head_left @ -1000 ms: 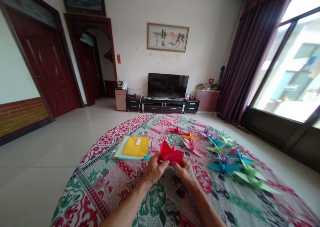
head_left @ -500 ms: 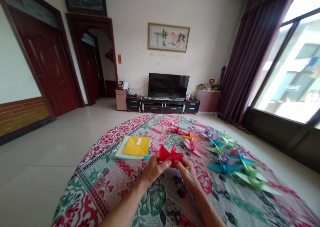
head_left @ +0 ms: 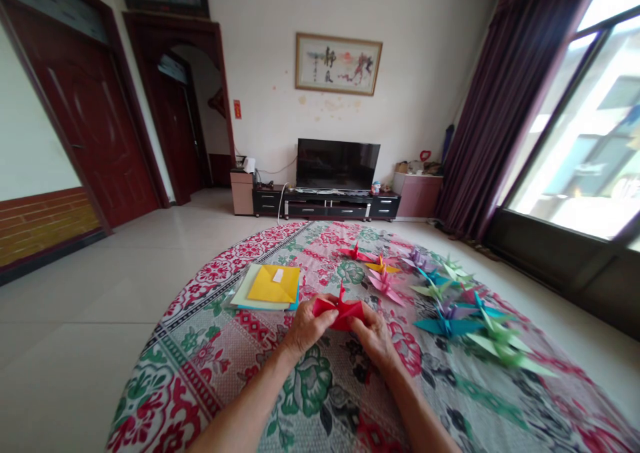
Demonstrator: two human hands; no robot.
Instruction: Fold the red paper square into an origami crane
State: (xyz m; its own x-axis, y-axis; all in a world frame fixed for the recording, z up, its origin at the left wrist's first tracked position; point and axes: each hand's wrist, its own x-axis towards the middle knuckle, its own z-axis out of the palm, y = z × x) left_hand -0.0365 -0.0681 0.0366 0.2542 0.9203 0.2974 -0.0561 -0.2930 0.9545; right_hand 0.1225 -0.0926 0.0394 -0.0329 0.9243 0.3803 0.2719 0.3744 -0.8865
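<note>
Fingers (head_left: 323,318) of left hand (head_left: 306,333) and right hand (head_left: 374,338) stay pinched on the red folded paper (head_left: 341,306), now lower and flatter.

Head-worn camera, facing forward and down.
The left hand (head_left: 306,326) and right hand (head_left: 374,336) sit near, low centre; the television (head_left: 337,165) stands far ahead.
</note>
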